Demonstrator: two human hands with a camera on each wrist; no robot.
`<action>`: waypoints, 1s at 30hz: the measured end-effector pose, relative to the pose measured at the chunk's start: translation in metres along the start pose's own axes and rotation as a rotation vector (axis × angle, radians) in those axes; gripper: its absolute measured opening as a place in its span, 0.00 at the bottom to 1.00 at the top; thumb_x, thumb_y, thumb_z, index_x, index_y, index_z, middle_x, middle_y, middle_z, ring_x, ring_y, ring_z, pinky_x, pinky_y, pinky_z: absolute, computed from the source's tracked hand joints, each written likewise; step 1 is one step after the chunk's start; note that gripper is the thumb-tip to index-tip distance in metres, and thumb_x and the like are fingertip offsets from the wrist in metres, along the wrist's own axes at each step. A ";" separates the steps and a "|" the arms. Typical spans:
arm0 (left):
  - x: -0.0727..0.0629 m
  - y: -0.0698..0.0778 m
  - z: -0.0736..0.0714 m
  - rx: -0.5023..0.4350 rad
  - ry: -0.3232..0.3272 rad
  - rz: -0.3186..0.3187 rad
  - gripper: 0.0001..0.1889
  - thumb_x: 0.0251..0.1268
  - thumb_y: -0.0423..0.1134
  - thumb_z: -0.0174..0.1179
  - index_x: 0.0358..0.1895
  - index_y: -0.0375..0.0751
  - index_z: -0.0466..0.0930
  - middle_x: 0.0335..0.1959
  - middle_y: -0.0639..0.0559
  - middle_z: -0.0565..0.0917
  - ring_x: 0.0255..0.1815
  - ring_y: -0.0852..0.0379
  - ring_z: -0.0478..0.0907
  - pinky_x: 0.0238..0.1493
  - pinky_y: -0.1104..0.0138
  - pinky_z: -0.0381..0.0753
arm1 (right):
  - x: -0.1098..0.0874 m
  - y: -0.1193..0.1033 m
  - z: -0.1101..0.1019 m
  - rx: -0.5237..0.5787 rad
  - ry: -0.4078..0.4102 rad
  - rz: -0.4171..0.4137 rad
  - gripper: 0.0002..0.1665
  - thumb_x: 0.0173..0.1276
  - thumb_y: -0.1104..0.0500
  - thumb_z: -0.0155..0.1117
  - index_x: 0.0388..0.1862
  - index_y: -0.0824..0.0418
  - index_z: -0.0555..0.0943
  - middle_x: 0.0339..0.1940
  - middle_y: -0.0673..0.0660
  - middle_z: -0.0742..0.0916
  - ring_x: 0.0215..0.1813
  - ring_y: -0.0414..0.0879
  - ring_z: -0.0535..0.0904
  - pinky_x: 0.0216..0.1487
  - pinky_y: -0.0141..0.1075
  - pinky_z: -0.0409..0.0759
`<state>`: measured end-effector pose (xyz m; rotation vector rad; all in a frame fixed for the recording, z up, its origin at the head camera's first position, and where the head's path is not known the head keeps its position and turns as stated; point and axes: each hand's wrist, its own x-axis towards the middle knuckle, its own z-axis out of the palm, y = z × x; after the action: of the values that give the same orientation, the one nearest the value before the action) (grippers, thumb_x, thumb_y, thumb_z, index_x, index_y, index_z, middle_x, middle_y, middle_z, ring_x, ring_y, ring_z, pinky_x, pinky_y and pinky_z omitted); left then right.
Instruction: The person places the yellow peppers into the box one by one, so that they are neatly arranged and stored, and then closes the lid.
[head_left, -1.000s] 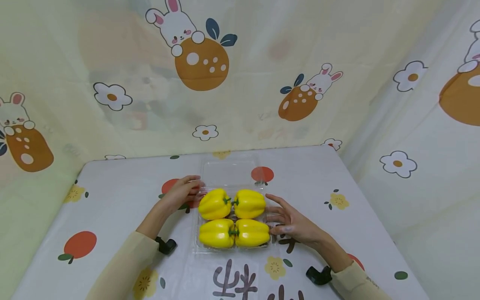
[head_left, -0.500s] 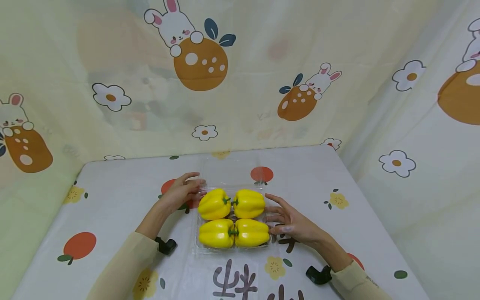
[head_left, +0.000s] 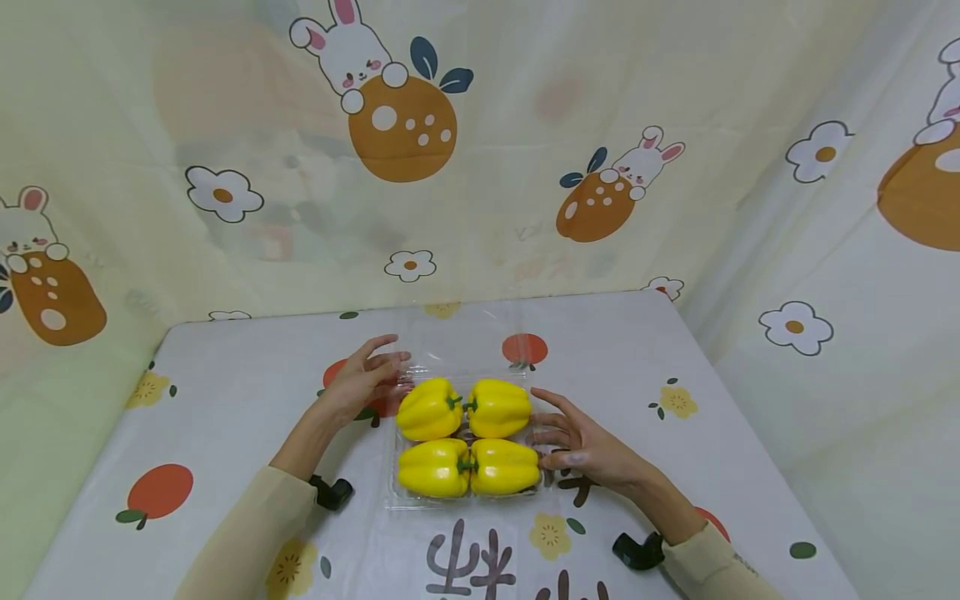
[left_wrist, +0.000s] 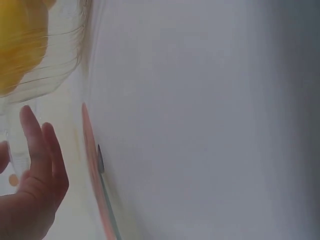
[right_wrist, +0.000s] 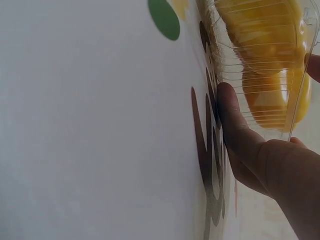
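A clear plastic clamshell box (head_left: 408, 503) stands on the table with its transparent lid (head_left: 461, 337) swung back behind it. In the box lie several yellow bell peppers (head_left: 501, 408) in two rows, green stems facing inward. At the back left corner, my left hand (head_left: 363, 385) has its fingers spread at the lid's left edge; in the left wrist view its fingers (left_wrist: 39, 155) are extended beside the clear plastic. My right hand (head_left: 588, 446) rests along the box's right side. The right wrist view shows its thumb (right_wrist: 229, 100) against the ribbed wall and another fingertip at the rim.
The table is covered by a white cloth (head_left: 255, 392) printed with fruit, flowers and dark lettering. Behind it hangs a pale curtain (head_left: 480, 208) with rabbit prints, and more fabric closes off both sides. Each wrist wears a black camera mount (head_left: 637, 552).
My left fingers have shifted slightly up and away at the lid's left edge. The lid's far edge appears a little higher in the head view. My right hand and the peppers stay put.
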<state>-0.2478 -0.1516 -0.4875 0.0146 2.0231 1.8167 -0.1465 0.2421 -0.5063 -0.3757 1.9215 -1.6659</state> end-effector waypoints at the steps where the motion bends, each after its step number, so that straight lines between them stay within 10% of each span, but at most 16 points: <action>1: 0.000 0.000 0.000 0.006 0.002 0.004 0.34 0.84 0.37 0.53 0.86 0.51 0.53 0.79 0.38 0.72 0.68 0.38 0.81 0.57 0.68 0.88 | 0.000 0.000 0.000 0.001 0.000 0.000 0.62 0.66 0.61 0.71 0.89 0.44 0.45 0.85 0.70 0.61 0.76 0.65 0.71 0.67 0.44 0.84; 30: -0.014 0.007 0.005 0.093 -0.016 0.246 0.32 0.82 0.29 0.53 0.78 0.46 0.47 0.79 0.32 0.70 0.71 0.27 0.76 0.65 0.52 0.82 | -0.001 0.000 0.001 -0.001 -0.002 -0.012 0.64 0.65 0.61 0.72 0.90 0.47 0.43 0.85 0.71 0.61 0.77 0.66 0.71 0.67 0.44 0.83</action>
<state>-0.2352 -0.1496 -0.4765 0.3178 2.1731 1.8546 -0.1452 0.2422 -0.5056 -0.3896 1.9225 -1.6718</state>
